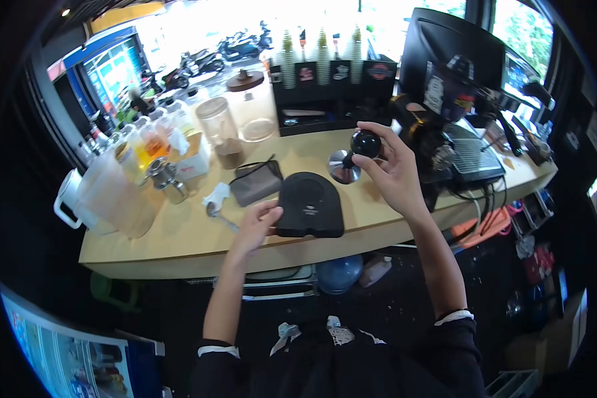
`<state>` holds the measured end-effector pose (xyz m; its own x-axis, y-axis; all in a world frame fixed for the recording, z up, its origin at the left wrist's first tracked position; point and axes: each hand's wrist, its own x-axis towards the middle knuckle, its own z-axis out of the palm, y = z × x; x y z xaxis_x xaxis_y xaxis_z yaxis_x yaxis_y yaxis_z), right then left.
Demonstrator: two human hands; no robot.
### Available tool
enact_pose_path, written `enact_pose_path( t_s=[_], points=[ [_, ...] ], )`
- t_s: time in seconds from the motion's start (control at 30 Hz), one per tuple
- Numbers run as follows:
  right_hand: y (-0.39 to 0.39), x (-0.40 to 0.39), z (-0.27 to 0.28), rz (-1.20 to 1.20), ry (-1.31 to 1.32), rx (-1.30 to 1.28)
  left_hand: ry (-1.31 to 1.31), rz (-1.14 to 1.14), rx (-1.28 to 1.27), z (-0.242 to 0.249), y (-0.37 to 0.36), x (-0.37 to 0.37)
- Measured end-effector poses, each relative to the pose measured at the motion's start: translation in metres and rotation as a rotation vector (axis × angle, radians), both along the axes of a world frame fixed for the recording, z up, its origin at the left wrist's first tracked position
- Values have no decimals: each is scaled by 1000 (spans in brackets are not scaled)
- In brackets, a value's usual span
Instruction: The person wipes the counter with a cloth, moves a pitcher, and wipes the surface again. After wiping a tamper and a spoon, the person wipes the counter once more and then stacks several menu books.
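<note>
My right hand (395, 174) is closed on the round black knob of a tamper (365, 144), its silver metal base tilted toward the left above the wooden counter (199, 241). My left hand (257, 225) touches the left edge of a black tamping mat (310, 205), fingers curled at its lower left corner. Behind that hand lies a dark grey pouch or cloth (257, 182). A spoon (213, 209) and a crumpled white tissue (217, 194) are to its left.
Clear canisters (252, 109) stand at the back, beside a black cup holder (338, 99). Pitchers (119, 192), a metal pot (168, 179) and bottles crowd the left. A coffee grinder (421, 132) and a drip tray (474, 152) are on the right, with hanging cables.
</note>
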<state>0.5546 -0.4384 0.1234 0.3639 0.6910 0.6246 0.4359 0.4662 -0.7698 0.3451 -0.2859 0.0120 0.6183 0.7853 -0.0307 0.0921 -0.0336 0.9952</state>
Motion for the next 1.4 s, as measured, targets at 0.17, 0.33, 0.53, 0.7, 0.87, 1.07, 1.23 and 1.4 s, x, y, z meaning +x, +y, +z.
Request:
enact_pose_path(
  t_s=[0.17,0.33,0.53,0.7,0.87,1.07,1.23,1.4],
  points=[
    [-56,43,-29,-119,18,-30,-101,-248,-248,-43,-43,101],
    [-80,59,-34,-130,62,-110,-78,-214,-180,-80,-54,151],
    [-74,67,-52,-110,72,-126,454,-98,750,-45,-79,137],
    [-60,75,-68,-59,50,-190,382,-134,1154,-42,-77,120],
    [-31,89,-93,-80,-31,-146,411,-159,1071,-55,-77,128],
    [-10,99,-106,-174,-271,-280,259,-119,1095,-73,-72,125],
    [5,108,-126,-107,-273,-244,171,-117,1021,-71,-70,124],
    [1,101,-115,-83,-302,-280,161,-144,995,-74,-67,123]
  ],
)
